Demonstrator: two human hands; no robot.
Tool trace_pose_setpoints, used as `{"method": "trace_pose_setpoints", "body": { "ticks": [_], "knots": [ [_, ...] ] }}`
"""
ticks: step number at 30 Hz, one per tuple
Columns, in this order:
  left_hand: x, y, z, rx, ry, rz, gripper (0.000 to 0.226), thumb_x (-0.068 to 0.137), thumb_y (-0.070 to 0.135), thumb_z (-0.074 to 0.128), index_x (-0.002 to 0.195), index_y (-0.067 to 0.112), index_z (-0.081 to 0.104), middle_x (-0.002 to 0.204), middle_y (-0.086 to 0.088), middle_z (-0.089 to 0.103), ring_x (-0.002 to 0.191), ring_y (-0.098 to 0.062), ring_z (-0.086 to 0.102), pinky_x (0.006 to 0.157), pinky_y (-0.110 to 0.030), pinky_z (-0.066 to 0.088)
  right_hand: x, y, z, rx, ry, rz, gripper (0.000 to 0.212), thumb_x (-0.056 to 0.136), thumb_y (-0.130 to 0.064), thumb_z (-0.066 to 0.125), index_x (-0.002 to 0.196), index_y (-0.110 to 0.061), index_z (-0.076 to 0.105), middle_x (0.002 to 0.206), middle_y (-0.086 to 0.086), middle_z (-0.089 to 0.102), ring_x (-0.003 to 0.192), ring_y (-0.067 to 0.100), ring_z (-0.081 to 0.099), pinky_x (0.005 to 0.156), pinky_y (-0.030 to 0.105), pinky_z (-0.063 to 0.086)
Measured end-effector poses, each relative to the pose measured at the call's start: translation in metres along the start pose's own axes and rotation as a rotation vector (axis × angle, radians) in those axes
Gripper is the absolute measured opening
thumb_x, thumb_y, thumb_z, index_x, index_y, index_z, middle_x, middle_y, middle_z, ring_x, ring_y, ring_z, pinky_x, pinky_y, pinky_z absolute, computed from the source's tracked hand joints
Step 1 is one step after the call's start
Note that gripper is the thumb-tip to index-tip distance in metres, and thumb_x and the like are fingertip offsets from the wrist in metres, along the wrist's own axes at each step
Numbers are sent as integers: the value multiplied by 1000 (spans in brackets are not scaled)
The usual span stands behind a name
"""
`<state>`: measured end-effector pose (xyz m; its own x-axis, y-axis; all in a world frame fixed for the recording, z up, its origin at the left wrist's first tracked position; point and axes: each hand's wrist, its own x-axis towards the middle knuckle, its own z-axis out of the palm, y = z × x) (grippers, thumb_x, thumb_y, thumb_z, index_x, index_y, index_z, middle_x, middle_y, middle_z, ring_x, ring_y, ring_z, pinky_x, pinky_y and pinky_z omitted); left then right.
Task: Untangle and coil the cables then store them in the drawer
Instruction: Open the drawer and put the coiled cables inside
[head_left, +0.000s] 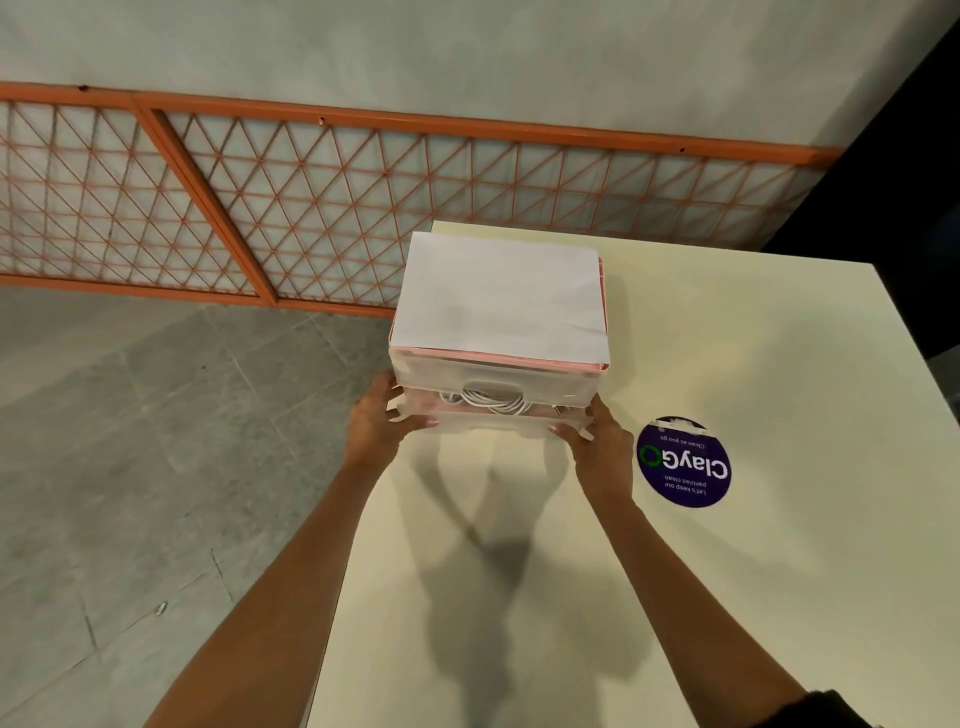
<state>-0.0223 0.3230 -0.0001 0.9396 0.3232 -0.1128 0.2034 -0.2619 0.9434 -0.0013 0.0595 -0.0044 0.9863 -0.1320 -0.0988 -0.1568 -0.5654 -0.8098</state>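
The left hand (374, 421) and right hand (597, 447) each grip a front corner of the part-open drawer (488, 427), which holds coiled white cables (493, 402). Its drawer unit (493, 374) stands on a cream table (727, 571) near a purple sticker (683, 461), with grey floor (130, 441) alongside.

Drawer unit (493, 371): top hidden under paper sheet (501, 296). White cables (493, 402) show only dimly through the frosted drawer (488, 418); ends untraceable. Well left of unit, small pale object (161, 608) on floor, unidentifiable. Table (727, 571) under unit cut by bottom and right edges.

A cream table (753, 545) stands on grey tiled floor (130, 441) before an orange lattice railing (322, 208).
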Motion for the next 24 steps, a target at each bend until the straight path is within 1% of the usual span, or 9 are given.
{"method": "trace_pose_setpoints", "body": {
  "ticks": [3,5,7,8,11,13,17,20,24],
  "knots": [
    [0,-3,-5,-3,-63,5,73,58,-15,81,117,13,50,105,5,60,102,3,54,70,-3,45,-9,2,5,-4,53,12,59,80,-26,75,132,-13,51,107,7,70,97,29,65,82,33,49],
    [1,-5,-9,0,-74,-5,70,60,-19,77,117,12,51,103,8,61,102,-5,57,72,-8,48,-12,1,5,31,54,36,67,79,-23,76,138,-12,45,116,9,67,102,29,64,86,34,49],
    [5,-6,-11,11,-68,0,65,61,-19,76,116,8,53,105,-1,64,105,-16,59,75,-17,52,-11,0,4,73,56,46,73,77,-21,78,140,-12,43,124,8,63,102,26,65,86,31,49],
    [6,-5,-11,19,-65,7,64,61,-19,76,117,4,54,108,-6,63,106,-18,58,73,-17,53,-10,0,4,78,59,39,73,76,-22,79,140,-14,43,125,7,62,100,25,65,85,30,50],
    [5,1,-7,28,-43,11,62,61,-20,75,117,0,54,109,-9,61,105,-19,57,65,-7,50,-4,0,4,39,59,5,62,77,-28,77,132,-20,50,118,3,65,100,26,64,85,38,53],
    [5,1,-4,36,-26,11,63,60,-18,77,117,-1,55,109,-8,61,106,-19,56,63,-5,47,0,-2,2,24,55,9,57,78,-28,76,128,-17,52,116,5,64,102,28,62,84,40,53],
    [5,4,-4,54,12,6,69,56,-17,80,118,-1,57,100,-9,61,96,-21,57,60,-2,44,3,-3,-1,28,41,-5,64,78,-24,77,133,-14,46,118,7,64,98,26,64,76,27,46],
    [6,9,-7,96,-20,13,69,56,-17,81,118,0,57,92,-10,59,88,-21,55,59,-2,44,-1,-3,-2,37,22,-16,72,78,-24,77,139,-15,40,121,8,63,96,25,65,75,25,44],
    [10,11,-16,117,-113,-5,72,57,-18,80,121,0,53,98,-7,57,94,-21,56,59,-5,49,-10,-1,-2,76,1,-3,84,75,-23,79,145,-16,33,128,9,60,88,18,64,76,22,44]
  ]
}}
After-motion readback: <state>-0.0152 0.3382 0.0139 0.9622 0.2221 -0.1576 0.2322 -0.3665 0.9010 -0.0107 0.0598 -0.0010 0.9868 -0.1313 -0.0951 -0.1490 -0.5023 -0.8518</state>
